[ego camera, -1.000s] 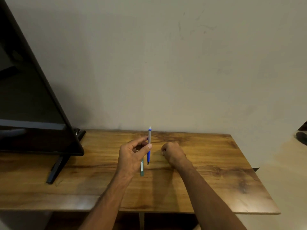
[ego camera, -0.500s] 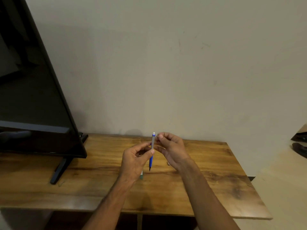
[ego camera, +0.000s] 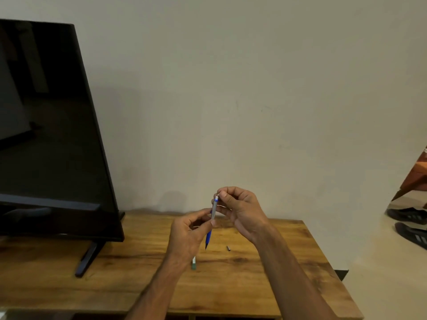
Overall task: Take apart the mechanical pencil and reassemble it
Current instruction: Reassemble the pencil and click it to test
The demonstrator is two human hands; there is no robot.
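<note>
The mechanical pencil has a grey barrel, a blue grip and a dark tip, and stands nearly upright above the wooden table. My left hand pinches its middle between thumb and fingers. My right hand has its fingertips closed on the white-and-blue top end. A small dark piece lies on the table below my right hand. A green-and-white stick lies beside my left wrist, partly hidden by it.
A black television on a stand fills the table's left side. A plain wall rises behind the table. Dark shoes sit on the floor at the far right.
My right hand has risen from the table, where it left the small dark piece, to the pencil's top end. My left hand has lifted the pencil slightly. The camera tilted upward.
</note>
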